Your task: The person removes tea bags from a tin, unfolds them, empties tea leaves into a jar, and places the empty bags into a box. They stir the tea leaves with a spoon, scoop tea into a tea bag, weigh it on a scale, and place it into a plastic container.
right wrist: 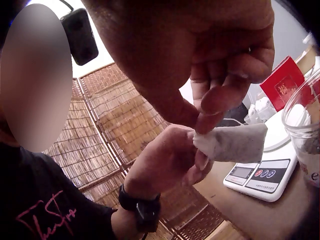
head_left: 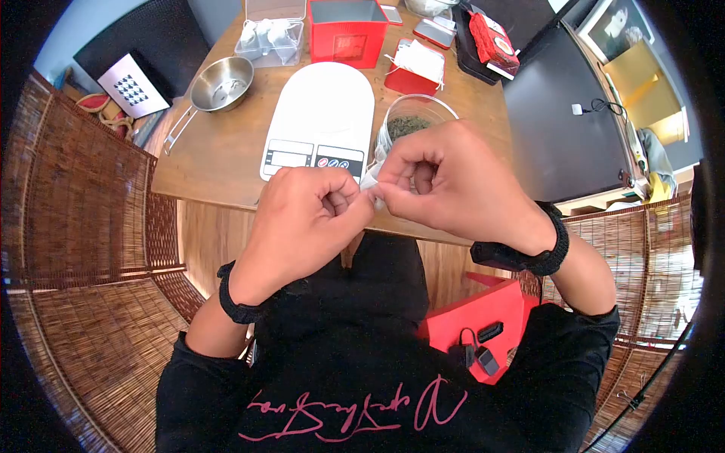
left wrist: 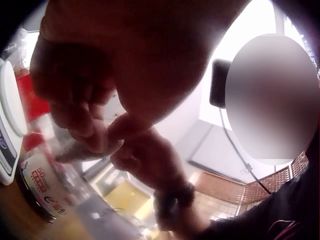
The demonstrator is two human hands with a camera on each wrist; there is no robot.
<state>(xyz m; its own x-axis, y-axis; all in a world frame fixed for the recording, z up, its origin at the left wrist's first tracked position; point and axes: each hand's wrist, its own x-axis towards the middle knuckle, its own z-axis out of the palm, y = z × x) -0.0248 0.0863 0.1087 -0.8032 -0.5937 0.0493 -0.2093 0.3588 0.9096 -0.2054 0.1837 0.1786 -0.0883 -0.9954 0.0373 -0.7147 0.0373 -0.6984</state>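
Note:
A small white pouch (right wrist: 239,143), filled and gathered at one end, hangs between the two hands in the right wrist view. The left hand (head_left: 306,219) pinches its gathered end, fingers curled. Touching it there, the right hand (head_left: 457,185) pinches the same end with thumb and forefinger. In the head view the fingers hide most of the pouch (head_left: 370,179). Just beyond the hands are a white kitchen scale (head_left: 321,106) and a clear round tub (head_left: 387,113) of dark dried leaves (head_left: 406,126).
A steel pan (head_left: 222,84) stands at the left of the wooden table (head_left: 204,162). Farther back are a clear box (head_left: 291,53) of white pouches, a red box (head_left: 343,41), and a red tin (head_left: 411,78) with white string-tied bags. A black tray (head_left: 472,64) lies right.

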